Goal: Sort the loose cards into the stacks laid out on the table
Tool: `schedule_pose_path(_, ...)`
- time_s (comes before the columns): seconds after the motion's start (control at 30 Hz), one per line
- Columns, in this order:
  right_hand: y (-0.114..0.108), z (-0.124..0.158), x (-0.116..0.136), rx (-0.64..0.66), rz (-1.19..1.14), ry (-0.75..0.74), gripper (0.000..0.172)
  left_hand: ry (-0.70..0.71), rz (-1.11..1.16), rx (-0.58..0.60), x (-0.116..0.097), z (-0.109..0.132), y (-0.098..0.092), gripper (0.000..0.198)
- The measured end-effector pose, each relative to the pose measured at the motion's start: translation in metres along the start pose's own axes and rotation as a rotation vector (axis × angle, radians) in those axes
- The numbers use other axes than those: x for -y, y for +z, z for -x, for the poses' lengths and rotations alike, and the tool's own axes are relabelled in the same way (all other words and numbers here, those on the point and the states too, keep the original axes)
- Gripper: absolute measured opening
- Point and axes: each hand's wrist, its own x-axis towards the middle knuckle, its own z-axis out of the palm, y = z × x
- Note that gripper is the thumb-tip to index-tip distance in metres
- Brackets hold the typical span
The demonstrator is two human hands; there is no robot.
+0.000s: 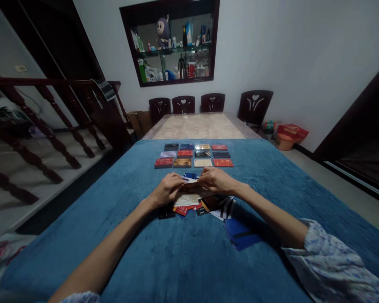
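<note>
My left hand [167,189] and my right hand [218,182] are closed on opposite ends of a card [190,184], seen nearly edge-on; whether it is one card or several I cannot tell. Just beyond the fingertips shows a blue card [190,175]. Below my hands spreads a loose heap of cards, among them a pale card [186,200], a red card [181,210] and a striped white card [225,209]. Blue cards [241,233] lie nearer my right forearm. Farther off, neat stacks of cards stand in three rows, with a red stack [222,163] at the near right corner.
A blue cloth [139,252] covers the near part of the table; its far marble-patterned top [202,125] is bare. Dark chairs [255,105] line the far end. To the left runs a wooden railing [50,109], and an orange bin [286,141] stands on the right.
</note>
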Motion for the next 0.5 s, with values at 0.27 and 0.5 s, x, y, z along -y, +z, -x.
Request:
schedule_pose_path(0.27,0.002,-0.002,0.008,-0.029,0.023,0.160,0.024,-0.075,-0.024,-0.013,0.004,-0.001,0.006,0.028)
schedule_pose_path(0.5,0.013,-0.001,0.007,-0.071,0.104,0.281,0.032,-0.149,-0.046,-0.026,0.006,0.000,0.013,0.037)
